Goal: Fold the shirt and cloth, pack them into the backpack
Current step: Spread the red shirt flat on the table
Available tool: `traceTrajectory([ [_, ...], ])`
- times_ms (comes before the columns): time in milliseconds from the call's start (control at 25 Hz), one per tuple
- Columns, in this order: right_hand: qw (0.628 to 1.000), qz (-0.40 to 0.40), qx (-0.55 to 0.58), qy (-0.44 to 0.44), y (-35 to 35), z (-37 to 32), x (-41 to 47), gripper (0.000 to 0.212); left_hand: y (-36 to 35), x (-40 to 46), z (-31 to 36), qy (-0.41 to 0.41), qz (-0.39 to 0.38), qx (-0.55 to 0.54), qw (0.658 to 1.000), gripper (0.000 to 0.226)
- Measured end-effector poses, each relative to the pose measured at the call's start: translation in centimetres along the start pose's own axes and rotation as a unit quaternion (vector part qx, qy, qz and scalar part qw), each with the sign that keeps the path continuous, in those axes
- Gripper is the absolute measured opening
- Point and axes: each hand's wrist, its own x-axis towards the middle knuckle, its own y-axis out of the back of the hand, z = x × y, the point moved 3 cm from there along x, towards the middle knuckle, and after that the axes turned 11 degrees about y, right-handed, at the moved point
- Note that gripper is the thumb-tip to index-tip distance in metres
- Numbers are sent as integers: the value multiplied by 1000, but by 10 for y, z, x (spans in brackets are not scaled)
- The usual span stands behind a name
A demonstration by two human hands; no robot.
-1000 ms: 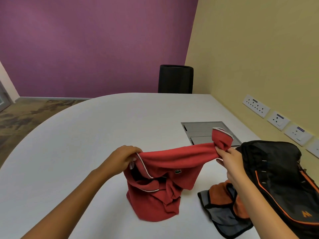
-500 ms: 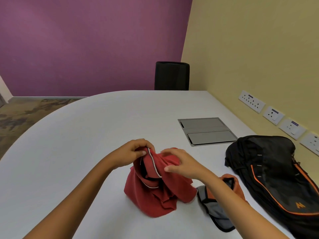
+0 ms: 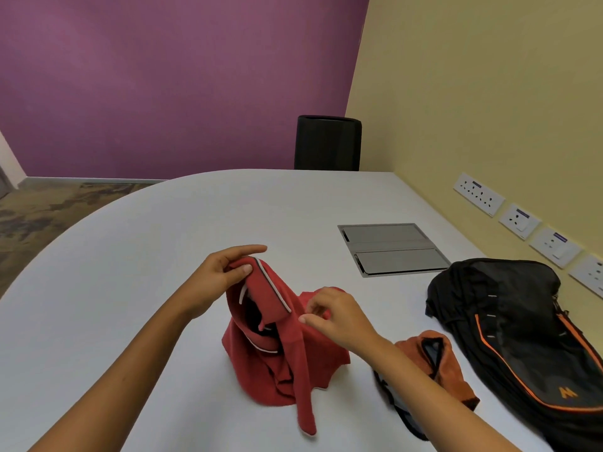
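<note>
A red polo shirt (image 3: 280,360) with white collar trim is bunched in the middle of the white table (image 3: 130,272). My left hand (image 3: 222,275) pinches its collar and holds it lifted. My right hand (image 3: 332,316) has its fingers curled on the shirt's fabric just right of the collar; whether it grips the fabric is not plain. An orange and grey cloth (image 3: 434,367) lies crumpled to the right, partly under my right forearm. The black backpack (image 3: 515,324) with orange piping lies flat at the table's right edge.
A grey metal cable hatch (image 3: 391,249) is set into the table behind the backpack. Wall sockets (image 3: 518,220) line the yellow wall on the right. A black chair back (image 3: 328,143) stands at the table's far end.
My right hand let go of the stretched-out sleeve and came back to the collar area. My left hand raised the collar higher; a strip of shirt now hangs toward the front.
</note>
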Motion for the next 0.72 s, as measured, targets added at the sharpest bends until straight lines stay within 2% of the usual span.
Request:
traceTrajectory([
  [200,999,38,24,-24,-27,-12,-5,32,-3,1,-4,-5,-3,-41,999,41],
  [320,995,88,38,-39,-32,-15,-1,19,-5,-1,-2,-3,-11,-32,999,38],
  [440,978,154,93,-109,-16,-12,5,21,2,-2,-1,14,-5,1,1000,30],
  [560,967,206,97,-116,11,-8,13,33,9,1,-6,38,12,84,996,16],
  [640,971,192,93,-104,27,-12,22,35,8,1,-7,43,23,120,992,8],
  [720,979,158,88,-92,39,-16,30,33,4,3,-3,43,33,123,991,12],
])
